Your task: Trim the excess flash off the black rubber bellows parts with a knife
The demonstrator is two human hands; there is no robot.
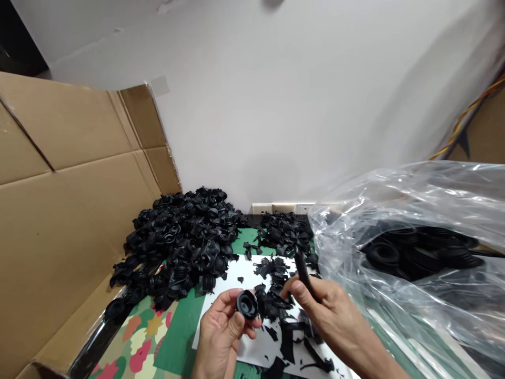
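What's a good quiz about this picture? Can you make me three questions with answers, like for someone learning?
1. True or false: the right hand holds the round black part.

2. Choose one. What shows inside the clear plastic bag?
A) white cups
B) black parts
C) red balls

3. Fill in: many black scraps lie on a ____ sheet.

Key:
1. False. The left hand holds it; the right holds a slim dark thing.
2. B
3. white
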